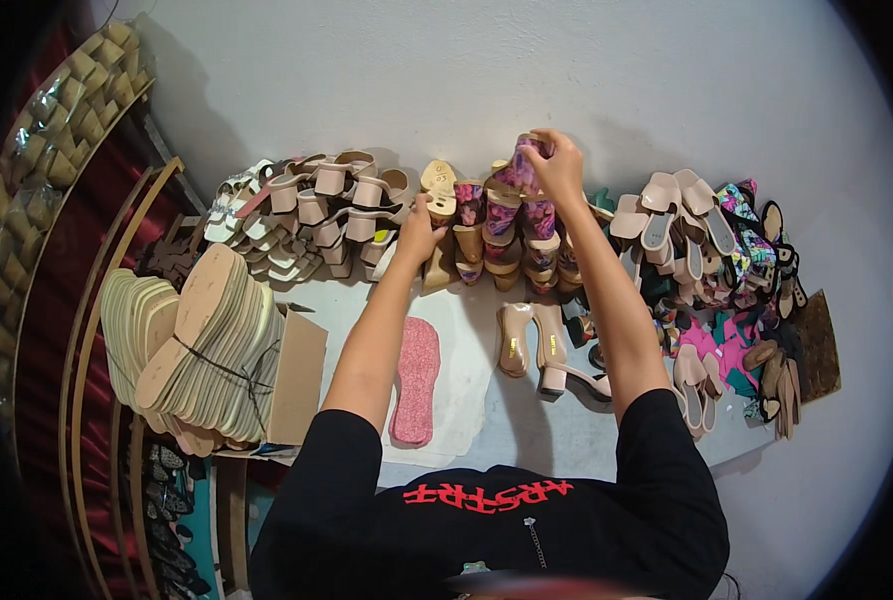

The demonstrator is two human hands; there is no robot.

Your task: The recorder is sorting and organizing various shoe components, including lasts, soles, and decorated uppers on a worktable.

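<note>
My right hand (558,168) grips a purple floral sandal (519,172) at the top of a stack against the wall. To its left, my left hand (420,236) closes on the side of a pale tan shoe sole (438,178), which stands with its underside showing. Between my hands and below the right one, more floral sandals (502,222) with tan soles are piled in columns. My fingertips are partly hidden behind what they hold. Nearer to me on the table lie a pair of tan shoe soles (514,340) and a beige heeled sandal (576,382).
A pink speckled insole (415,380) lies on white paper (461,420). At left, tied bundles of insoles (206,340) stand by a cardboard box (298,378). Beige block-heel sandals (331,195) are heaped behind; more footwear (701,260) is piled at right. Wooden rails (96,330) edge the left side.
</note>
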